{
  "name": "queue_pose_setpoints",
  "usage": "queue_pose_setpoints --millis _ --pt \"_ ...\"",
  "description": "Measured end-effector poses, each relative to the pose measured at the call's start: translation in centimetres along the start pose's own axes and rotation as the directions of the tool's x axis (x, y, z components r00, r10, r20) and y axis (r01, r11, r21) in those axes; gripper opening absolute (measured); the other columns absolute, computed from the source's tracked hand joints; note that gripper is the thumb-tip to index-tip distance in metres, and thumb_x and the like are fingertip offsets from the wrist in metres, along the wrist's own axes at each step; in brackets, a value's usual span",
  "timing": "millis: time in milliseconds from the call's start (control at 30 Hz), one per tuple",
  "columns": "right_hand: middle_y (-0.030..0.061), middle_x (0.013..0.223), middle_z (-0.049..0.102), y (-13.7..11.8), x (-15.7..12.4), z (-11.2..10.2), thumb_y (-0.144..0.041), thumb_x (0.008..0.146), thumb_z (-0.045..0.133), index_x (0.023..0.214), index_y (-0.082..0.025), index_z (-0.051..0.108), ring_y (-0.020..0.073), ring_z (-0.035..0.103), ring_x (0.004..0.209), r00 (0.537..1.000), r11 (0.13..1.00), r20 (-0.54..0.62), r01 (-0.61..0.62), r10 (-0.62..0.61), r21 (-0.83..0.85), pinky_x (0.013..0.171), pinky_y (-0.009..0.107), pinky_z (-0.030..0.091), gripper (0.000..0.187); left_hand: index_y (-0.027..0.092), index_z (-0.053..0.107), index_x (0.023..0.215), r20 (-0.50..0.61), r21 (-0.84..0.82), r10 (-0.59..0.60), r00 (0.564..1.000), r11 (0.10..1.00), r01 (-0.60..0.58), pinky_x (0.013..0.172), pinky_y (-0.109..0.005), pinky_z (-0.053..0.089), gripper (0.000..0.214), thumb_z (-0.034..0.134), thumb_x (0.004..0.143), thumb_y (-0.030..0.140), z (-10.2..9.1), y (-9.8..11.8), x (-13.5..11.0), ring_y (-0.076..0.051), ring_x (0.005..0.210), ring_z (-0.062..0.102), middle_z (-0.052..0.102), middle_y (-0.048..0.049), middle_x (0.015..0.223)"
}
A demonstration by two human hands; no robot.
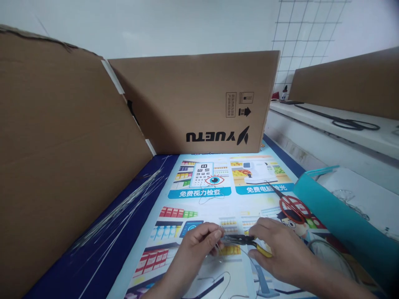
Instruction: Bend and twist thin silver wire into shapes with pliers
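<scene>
My left hand (pixel 199 245) is closed in a pinch on a thin wire (pixel 229 277), whose loose end curls down over the printed sheet (pixel 235 220). In my right hand (pixel 277 247) is a pair of pliers (pixel 241 239) with dark jaws and a yellow handle. The jaws point left and reach the fingertips of my left hand, around the wire; whether they are clamped on it is too small to tell. Red-handled scissors (pixel 292 209) lie just beyond my right hand, blades pointing away from me.
Tall cardboard panels (pixel 193 99) stand at the back and left. Several thin pale strands (pixel 124 204) lie on the dark blue surface at left. To the right are a teal tray (pixel 330 222) holding coiled wire, a wire coil (pixel 332 255), and black scissors (pixel 352 123) on a white ledge.
</scene>
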State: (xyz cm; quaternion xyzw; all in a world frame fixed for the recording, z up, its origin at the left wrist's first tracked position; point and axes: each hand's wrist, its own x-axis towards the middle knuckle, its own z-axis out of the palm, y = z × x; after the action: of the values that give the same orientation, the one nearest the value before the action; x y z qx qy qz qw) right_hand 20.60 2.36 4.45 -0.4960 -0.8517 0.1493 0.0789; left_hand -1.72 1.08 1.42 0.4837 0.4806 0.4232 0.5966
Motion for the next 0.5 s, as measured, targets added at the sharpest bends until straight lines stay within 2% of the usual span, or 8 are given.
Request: queue_pose_setpoints --millis 167,500 --pt "0.0044 0.092 0.057 0.07 -0.02 0.02 -0.033 0.077 0.054 0.095 -0.025 0.059 0.0223 0.051 0.089 1.000 1.000 -0.022 0.010 -0.010 -0.019 0.079 0.035 0.037 0.021 0.016 0.062 0.081 -0.011 0.009 -0.001 1.000 1.000 0.001 0.059 -0.025 0.041 0.022 0.056 0.079 0.037 0.01 -0.09 0.07 -0.013 0.057 0.052 0.063 -0.0014 0.062" --pt "0.0039 0.091 0.058 -0.34 -0.27 -0.11 -0.033 0.076 0.054 0.094 -0.025 0.060 0.0218 0.052 0.088 1.000 1.000 0.011 0.024 -0.024 -0.020 0.077 0.034 0.038 0.020 0.015 0.064 0.080 -0.031 -0.008 -0.003 1.000 1.000 0.003 0.057 -0.026 0.041 0.021 0.060 0.075 0.035 0.22 -0.18 0.12 -0.013 0.057 0.052 0.062 -0.0011 0.060"
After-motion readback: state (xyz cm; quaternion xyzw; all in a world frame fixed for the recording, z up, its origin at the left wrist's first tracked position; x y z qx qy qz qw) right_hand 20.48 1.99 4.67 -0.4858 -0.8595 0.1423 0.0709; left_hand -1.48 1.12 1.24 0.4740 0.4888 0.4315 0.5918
